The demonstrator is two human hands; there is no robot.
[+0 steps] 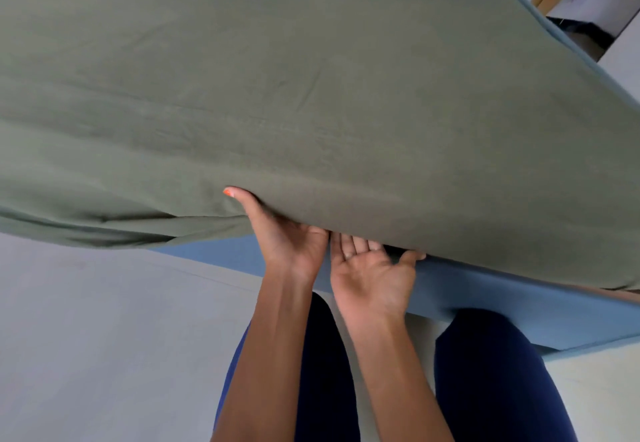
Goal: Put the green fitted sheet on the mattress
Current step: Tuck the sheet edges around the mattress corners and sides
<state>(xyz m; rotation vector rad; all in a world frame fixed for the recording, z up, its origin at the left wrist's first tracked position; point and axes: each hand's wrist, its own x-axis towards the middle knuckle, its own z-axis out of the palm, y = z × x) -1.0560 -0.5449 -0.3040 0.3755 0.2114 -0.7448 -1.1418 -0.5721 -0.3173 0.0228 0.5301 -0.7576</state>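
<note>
Green cotton-looking cloth is hiding my left fingers; my left hand (289, 237) is gripping the hem of the green fitted sheet (311, 95), thumb lying on top, fingers curled under the edge. My right hand (372, 268) is sitting palm up just beside it, fingers straight and relaxed, tips slipping under the same hem, thumb touching the cloth. Sheet is covering the mattress (485, 296) top, dull olive, soft creases, slack bunched folds hanging at the left end. Blue mattress side is showing bare below the hem. My dark blue legs (491, 372) are standing against it on a pale floor (104, 337).
</note>
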